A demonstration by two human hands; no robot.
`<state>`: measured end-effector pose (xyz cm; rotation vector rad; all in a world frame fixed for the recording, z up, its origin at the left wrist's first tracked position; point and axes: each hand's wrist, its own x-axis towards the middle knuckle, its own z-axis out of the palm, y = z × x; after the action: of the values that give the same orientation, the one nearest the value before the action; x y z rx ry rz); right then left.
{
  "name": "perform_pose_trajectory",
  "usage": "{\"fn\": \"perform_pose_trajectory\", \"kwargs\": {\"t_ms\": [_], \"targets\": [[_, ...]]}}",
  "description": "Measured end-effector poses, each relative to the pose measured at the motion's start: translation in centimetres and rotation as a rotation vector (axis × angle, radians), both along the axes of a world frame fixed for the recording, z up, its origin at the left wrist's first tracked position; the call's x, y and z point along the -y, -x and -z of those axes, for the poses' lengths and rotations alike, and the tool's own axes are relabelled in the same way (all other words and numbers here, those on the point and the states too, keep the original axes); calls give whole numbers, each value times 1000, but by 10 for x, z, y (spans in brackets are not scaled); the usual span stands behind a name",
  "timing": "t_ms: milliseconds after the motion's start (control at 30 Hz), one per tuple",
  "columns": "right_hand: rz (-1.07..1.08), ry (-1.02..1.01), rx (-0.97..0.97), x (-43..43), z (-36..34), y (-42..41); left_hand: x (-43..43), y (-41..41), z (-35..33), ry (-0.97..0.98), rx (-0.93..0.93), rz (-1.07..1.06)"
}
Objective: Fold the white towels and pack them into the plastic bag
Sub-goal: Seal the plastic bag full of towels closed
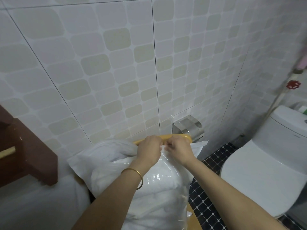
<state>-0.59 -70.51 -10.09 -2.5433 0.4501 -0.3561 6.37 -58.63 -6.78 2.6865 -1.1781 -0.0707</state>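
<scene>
Folded white towels (154,205) inside plastic bag (167,166) | left hand (148,151) fingers curled, pinching bag's top edge | right hand (179,151) likewise pinching it | hands nearly touching

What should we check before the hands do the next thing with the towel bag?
1. Both hands hold the bag: ok. The left hand and right hand pinch the top of the plastic bag.
2. Towels inside: ok. The folded towels show through the plastic.
3. Every towel packed: not ok. A loose towel lies bunched left of the bag.
4. Bag mouth open wide enough: cannot tell, the hands cover it.
5. Bag steady on the yellow seat: cannot tell, the seat is mostly hidden.
</scene>
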Motion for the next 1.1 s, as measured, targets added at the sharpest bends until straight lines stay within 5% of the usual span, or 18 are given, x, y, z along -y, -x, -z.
{"fn": "perform_pose_trajectory", "kwargs": {"t_ms": [167, 367, 500, 867, 1100], "targets": [[6, 35, -14, 0, 0, 1, -2, -6, -11, -77, -79, 7], [-29, 64, -44, -2, -7, -4, -22, -21, -20, -336, 71, -5], [-110, 174, -137, -16, -8, -20, -25, -20, -17, -310, 63, 6], [-91, -232, -85, -4, -8, -16, -37, -27, 0, -111, 151, 166], [-105, -252, -69, -3, -8, -18, -27, -31, -12, -56, -146, 55]]}}
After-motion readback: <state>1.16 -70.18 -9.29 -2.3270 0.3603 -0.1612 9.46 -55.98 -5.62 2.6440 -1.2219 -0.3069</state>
